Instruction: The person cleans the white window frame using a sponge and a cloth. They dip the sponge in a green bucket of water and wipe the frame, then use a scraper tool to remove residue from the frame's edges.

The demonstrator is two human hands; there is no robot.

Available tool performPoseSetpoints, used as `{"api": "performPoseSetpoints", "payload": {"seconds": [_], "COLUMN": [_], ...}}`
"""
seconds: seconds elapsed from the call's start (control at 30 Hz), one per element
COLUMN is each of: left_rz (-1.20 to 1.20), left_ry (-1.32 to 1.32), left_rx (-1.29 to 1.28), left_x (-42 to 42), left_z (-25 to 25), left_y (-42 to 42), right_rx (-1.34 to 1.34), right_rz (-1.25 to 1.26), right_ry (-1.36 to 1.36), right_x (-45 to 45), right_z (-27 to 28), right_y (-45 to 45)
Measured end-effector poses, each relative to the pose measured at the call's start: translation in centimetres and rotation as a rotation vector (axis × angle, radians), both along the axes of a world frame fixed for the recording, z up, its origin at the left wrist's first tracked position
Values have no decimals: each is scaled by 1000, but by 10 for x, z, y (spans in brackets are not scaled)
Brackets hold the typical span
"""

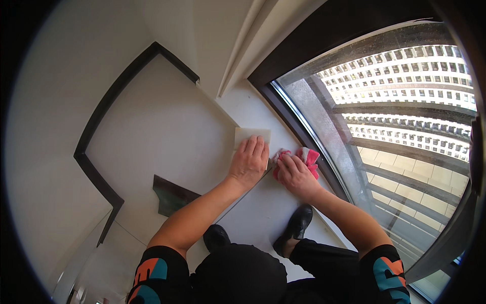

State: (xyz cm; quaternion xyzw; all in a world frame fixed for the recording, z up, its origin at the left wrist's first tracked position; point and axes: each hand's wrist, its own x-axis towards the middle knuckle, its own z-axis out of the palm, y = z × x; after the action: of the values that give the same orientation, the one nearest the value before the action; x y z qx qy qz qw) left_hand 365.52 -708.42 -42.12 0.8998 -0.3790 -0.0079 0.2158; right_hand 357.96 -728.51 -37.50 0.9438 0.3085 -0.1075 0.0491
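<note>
My left hand (248, 161) lies with its fingers flat on a pale, squarish pad (252, 133), whose material I cannot tell. The pad rests at the corner of a white ledge (246, 100) beside the dark window frame. Just right of it, my right hand (296, 174) is closed on a crumpled pink and white cloth (309, 155). Part of the cloth bulges out past the fingers towards the frame, and the rest is hidden under the hand. The two hands are apart.
A dark window frame (330, 167) with glass runs along the right, with bars outside it. Black skirting (100, 110) follows the walls at the left. A dark, flat piece (171, 193) lies near my left forearm. My black shoes (298, 224) stand on the pale floor.
</note>
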Motion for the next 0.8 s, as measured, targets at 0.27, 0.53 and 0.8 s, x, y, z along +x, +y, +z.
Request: {"api": "performPoseSetpoints", "payload": {"seconds": [0.27,0.53,0.8], "left_rz": [110,222,234], "left_ry": [-111,-31,18], "left_rx": [-32,276,516], "left_x": [36,42,64], "left_z": [-15,-2,16], "left_y": [-8,-40,-48], "right_rx": [11,82,95], "right_rz": [-105,-182,-250], "right_ry": [-7,53,20], "right_x": [-7,-11,-15], "right_z": [-7,-8,-11], "right_y": [3,1,8]}}
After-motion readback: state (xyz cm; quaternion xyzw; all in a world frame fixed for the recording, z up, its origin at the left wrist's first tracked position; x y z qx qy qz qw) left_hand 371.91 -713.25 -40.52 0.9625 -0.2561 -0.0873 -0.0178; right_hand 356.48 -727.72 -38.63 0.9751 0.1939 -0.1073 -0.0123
